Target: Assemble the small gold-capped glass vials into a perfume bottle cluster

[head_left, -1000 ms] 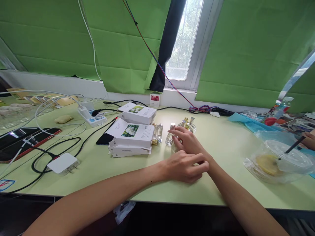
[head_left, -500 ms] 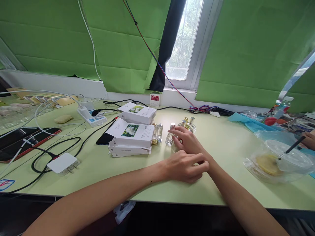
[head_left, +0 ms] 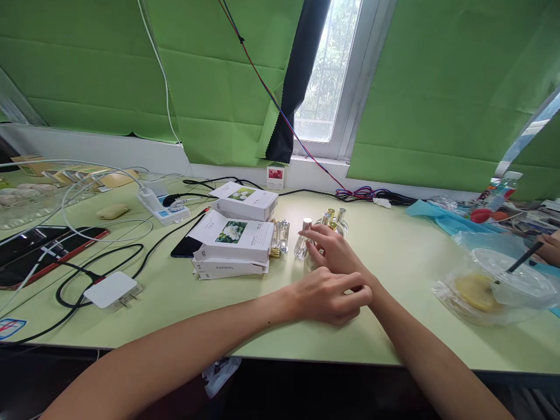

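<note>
Fingers of my right hand (head_left: 335, 249) are closed at the side of a clear glass perfume bottle (head_left: 301, 248) with a silver cap, which stands upright on the table. My left hand (head_left: 330, 296) lies across my right wrist, its fingers curled and no object visible in them. Behind the right hand stand several more perfume bottles (head_left: 340, 217) with gold and silver caps, partly covered by that hand. To the left, small glass bottles (head_left: 283, 236) lie beside a stack of white boxes (head_left: 234, 239) printed with a white flower.
Left of the boxes are a phone (head_left: 186, 245), a power strip (head_left: 164, 207), a white charger (head_left: 111, 290) and tangled cables. At right sits a bagged plastic drink cup (head_left: 511, 277) with a black straw. Another person's hand (head_left: 549, 248) shows at the right edge.
</note>
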Demonstrator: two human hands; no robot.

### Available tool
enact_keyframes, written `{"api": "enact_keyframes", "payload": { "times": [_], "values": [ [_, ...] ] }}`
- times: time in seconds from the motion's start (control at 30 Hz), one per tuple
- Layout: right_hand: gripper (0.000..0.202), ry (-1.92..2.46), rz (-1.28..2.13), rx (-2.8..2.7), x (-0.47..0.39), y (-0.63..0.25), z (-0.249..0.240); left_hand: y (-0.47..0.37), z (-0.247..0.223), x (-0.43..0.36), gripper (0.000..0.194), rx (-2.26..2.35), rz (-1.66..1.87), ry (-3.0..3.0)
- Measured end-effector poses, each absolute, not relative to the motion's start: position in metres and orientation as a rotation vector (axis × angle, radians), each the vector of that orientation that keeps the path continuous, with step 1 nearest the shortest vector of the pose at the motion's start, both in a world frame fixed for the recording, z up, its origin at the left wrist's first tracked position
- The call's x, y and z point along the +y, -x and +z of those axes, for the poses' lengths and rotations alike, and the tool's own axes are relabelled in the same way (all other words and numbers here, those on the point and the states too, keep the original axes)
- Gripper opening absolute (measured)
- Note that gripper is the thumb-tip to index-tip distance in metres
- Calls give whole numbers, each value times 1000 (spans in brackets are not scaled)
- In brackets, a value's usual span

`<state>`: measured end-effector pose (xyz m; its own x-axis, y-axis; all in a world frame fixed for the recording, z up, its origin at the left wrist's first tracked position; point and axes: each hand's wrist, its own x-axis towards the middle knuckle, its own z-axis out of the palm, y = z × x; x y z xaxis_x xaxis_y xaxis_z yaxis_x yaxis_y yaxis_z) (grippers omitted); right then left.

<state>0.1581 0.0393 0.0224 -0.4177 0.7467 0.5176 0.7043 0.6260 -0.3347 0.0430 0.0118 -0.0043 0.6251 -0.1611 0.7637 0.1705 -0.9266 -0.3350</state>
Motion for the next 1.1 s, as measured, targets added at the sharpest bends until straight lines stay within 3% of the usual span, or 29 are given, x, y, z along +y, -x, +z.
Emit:
{"api": "enact_keyframes", "payload": {
  "times": [1.1],
  "values": [
    [32, 1135, 49, -2206, 39, -156, 23, -44, -1, 10, 11, 2, -1286, 2444]
  ]
}}
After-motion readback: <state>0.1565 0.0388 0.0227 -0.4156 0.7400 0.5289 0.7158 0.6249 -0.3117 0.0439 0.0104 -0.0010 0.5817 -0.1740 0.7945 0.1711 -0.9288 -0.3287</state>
